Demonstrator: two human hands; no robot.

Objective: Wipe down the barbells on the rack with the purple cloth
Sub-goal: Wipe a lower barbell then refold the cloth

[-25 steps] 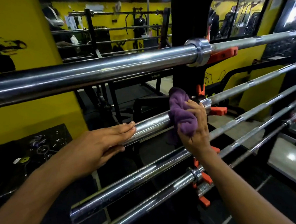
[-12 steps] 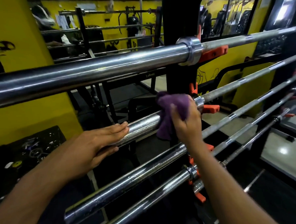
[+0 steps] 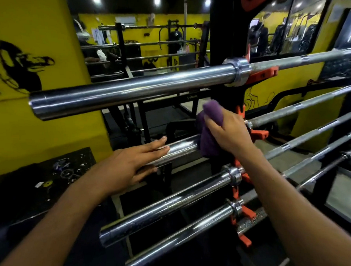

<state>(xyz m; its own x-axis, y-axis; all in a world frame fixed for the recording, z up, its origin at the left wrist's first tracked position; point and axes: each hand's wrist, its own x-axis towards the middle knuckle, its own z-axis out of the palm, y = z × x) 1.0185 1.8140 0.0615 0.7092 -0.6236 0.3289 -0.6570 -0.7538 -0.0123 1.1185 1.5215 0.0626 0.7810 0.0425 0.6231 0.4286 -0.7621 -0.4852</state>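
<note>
Several chrome barbells lie across a black rack with orange hooks (image 3: 260, 133). My right hand (image 3: 227, 132) grips the purple cloth (image 3: 209, 131) and wraps it round the sleeve of the second barbell (image 3: 183, 149), close to its collar. My left hand (image 3: 131, 163) lies flat with straight fingers on the same sleeve, left of the cloth. The top barbell (image 3: 131, 90) runs above both hands. Two more sleeves, a third barbell (image 3: 170, 206) and a fourth barbell (image 3: 176, 240), sit below.
A yellow wall (image 3: 38, 127) with a black drawing stands at the left. A dark speckled surface (image 3: 51, 180) with small items lies under my left arm. The rack's black upright (image 3: 226, 32) rises behind the cloth. Other gym racks show in the background.
The view has lifted and pulled back, so the sleeve ends now show. My right hand has turned the cloth on the second barbell's sleeve. My left hand stays flat on that sleeve.
</note>
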